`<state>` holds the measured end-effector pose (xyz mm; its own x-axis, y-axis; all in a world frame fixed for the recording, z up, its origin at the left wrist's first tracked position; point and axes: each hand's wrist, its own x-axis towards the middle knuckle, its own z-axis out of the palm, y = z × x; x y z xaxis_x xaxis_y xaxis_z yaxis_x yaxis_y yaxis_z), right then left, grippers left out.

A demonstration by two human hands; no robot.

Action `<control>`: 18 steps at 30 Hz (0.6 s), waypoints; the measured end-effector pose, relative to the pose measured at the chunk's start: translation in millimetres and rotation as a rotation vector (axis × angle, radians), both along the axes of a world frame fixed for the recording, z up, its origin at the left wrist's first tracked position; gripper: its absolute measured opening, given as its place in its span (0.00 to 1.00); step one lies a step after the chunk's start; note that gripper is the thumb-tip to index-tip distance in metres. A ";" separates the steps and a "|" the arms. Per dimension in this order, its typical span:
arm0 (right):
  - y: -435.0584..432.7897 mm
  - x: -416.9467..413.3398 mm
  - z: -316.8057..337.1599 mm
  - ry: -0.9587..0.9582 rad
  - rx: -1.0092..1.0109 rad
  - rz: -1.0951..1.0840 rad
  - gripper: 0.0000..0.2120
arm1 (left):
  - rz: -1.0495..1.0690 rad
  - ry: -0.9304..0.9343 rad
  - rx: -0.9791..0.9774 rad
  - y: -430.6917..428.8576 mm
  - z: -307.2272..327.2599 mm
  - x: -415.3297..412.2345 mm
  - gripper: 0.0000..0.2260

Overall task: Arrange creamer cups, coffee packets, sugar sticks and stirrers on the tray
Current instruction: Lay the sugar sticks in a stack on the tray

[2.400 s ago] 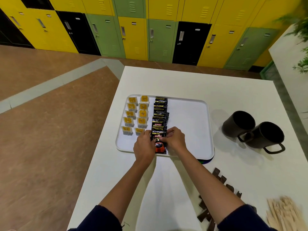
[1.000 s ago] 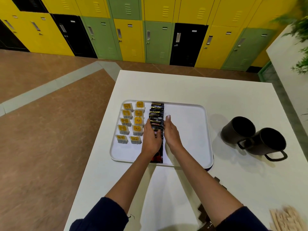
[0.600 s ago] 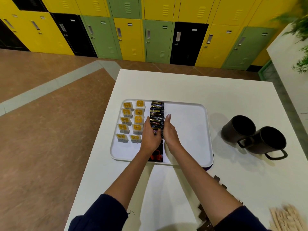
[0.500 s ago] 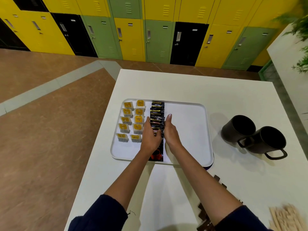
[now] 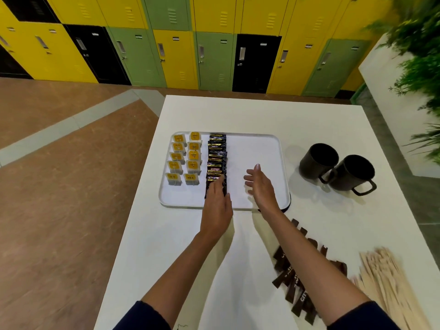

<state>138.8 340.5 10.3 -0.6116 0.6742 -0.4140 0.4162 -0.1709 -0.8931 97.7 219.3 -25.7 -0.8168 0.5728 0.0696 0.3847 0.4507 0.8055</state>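
View from above of a white tabletop with a white tray on it, seen past a person's two bare forearms in dark sleeves.

On the tray's left part stand ten small cups with yellow tops, in two columns of five. Just to their right runs a single column of black packets, overlapping one another from the far rim toward the near rim. The right part of the tray is bare.

The left hand lies palm down on the near end of the packet column, fingers straight and together, fingertips on the packets; its grip closes on nothing. The right hand is over the bare part of the tray, beside the packets but apart from them, fingers straight and loosely spread, its grip holding nothing. Whether it touches the tray cannot be told.

Off the tray, on the near right of the tabletop, brown sticks lie scattered, partly hidden by the right forearm. Pale wooden stirrers are heaped at the near right corner. Two black mugs stand right of the tray, touching each other.

Behind are yellow, green and black lockers and, at far right, a green plant.
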 end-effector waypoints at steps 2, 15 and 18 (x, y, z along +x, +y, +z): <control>-1.9 26.5 3.8 -0.011 0.067 0.040 0.22 | -0.061 0.003 -0.023 -11.0 -1.7 15.4 0.16; 0.8 176.2 3.0 -0.296 0.348 0.094 0.05 | -0.341 -0.102 -0.249 -28.6 -11.8 96.5 0.07; 1.8 194.7 -1.8 -0.382 0.352 0.100 0.05 | -0.366 -0.098 -0.276 -21.3 -13.1 110.2 0.08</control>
<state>333.5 342.3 8.5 -0.5299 0.7589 -0.3787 0.7219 0.1692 -0.6710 207.9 198.0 -38.8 -0.5525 0.8108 -0.1934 0.4867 0.5022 0.7148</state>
